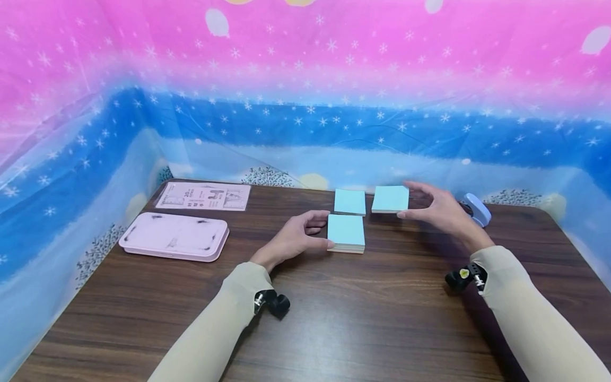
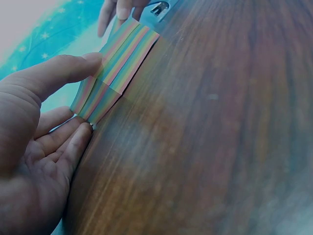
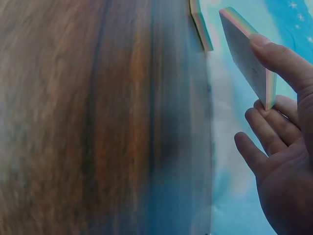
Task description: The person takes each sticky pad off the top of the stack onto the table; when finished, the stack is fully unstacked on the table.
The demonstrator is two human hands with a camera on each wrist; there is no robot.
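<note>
Stacking looks partway: my left hand (image 1: 297, 236) grips a square turquoise-topped paper stack (image 1: 346, 231), my right hand (image 1: 440, 210) a lifted turquoise paper pad (image 1: 390, 198), leaving one matching square pad (image 1: 349, 201).

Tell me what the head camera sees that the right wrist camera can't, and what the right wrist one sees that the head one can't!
Only the head view shows the left hand, the pink case and the printed sheet.

Only the right wrist view shows the shaded underside of the held note pad.

Both show the right hand holding that pad, the brown wood-grain table and the snowflake-patterned curtain.
</note>
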